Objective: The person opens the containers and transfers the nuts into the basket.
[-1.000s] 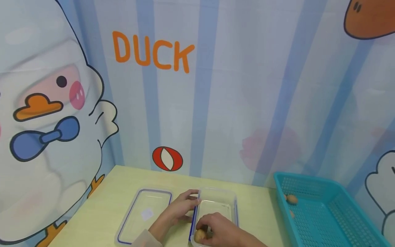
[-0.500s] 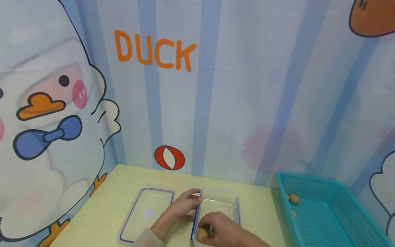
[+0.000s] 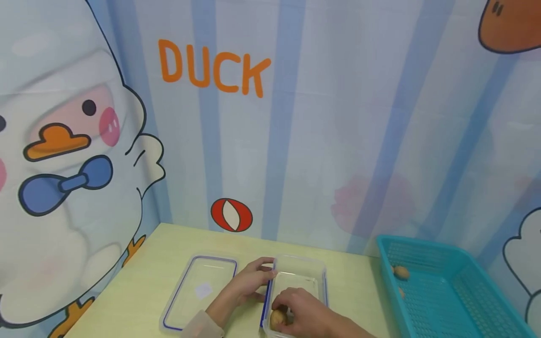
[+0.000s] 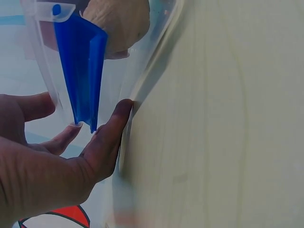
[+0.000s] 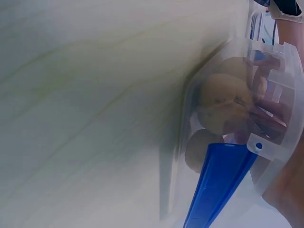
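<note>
A clear plastic food container (image 3: 312, 265) with blue clips stands uncovered on the table. My left hand (image 3: 252, 280) holds its left side, fingers at the rim and thumb lower on the outside wall. In the left wrist view, a blue clip (image 4: 85, 71) hangs down between thumb and fingers. My right hand (image 3: 306, 312) reaches into the near end and grips a potato (image 3: 278, 320) by the left wall. Through the plastic in the right wrist view, a large potato (image 5: 222, 102) and a smaller potato (image 5: 198, 151) show; my right fingers are partly hidden behind the wall.
The container's clear lid (image 3: 186, 293), with a blue seal and a white label, lies flat on the left. A turquoise basket (image 3: 448, 281) stands on the right, holding a potato (image 3: 400, 272) and others partly hidden. A duck-print curtain (image 3: 321, 141) hangs behind the pale yellow table (image 3: 351, 291).
The head view has shifted slightly. My right hand stays at the near end of the container with the potato, moving only a little. My left hand keeps its hold on the side.
</note>
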The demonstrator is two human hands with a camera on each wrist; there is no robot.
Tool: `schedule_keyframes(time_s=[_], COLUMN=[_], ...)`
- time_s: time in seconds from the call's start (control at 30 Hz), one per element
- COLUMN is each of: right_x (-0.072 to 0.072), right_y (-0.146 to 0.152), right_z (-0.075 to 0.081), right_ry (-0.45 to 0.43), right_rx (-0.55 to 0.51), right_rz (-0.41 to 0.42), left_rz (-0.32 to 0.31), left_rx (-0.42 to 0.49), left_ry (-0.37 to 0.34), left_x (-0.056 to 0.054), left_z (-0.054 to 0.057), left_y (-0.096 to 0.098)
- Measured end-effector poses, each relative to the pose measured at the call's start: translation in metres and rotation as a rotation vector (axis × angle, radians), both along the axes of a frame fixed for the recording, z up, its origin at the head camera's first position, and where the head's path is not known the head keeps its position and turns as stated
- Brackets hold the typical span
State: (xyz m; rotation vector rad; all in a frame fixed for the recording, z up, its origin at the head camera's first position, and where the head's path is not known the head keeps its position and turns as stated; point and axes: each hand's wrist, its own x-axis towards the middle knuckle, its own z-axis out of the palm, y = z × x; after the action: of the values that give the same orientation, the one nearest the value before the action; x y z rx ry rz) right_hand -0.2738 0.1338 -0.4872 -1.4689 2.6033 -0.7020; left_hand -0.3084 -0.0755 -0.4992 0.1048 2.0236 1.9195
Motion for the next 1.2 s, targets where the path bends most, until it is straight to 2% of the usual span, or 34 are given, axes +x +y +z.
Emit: schedule_keyframes(time_s=[0.23, 0.37, 0.5, 0.63, 0.9, 1.03, 1.2], right_x=[0.0, 0.002, 0.004, 0.004, 0.011, 0.019, 0.026], right_y=[0.002, 0.009, 0.017, 0.026, 0.052, 0.063, 0.082], right_z=[0.003, 0.012, 0.03, 0.052, 0.098, 0.117, 0.133], right_ry=[-0.012, -0.017, -0.04, -0.063, -0.099, -0.062, -0.017], right_rx=[0.02, -0.025, -0.079, -0.075, -0.126, -0.153, -0.153], right_rz=[0.024, 0.034, 0.037, 0.017, -0.029, -0.014, -0.063], left_rz=[0.004, -0.004, -0.004, -0.012, -0.032, -0.024, -0.02], left_rx=[-0.013, -0.015, -0.029, -0.035, -0.028, -0.026, -0.02], left_ry=[-0.011, -0.003, 0.006, 0.009, 0.007, 0.011, 0.011], left_x=[0.001, 0.002, 0.002, 0.002, 0.001, 0.002, 0.002], left_z=[-0.001, 0.0, 0.003, 0.005, 0.002, 0.003, 0.004], left_y=[-0.001, -0.002, -0.004, -0.004, -0.002, -0.003, -0.001])
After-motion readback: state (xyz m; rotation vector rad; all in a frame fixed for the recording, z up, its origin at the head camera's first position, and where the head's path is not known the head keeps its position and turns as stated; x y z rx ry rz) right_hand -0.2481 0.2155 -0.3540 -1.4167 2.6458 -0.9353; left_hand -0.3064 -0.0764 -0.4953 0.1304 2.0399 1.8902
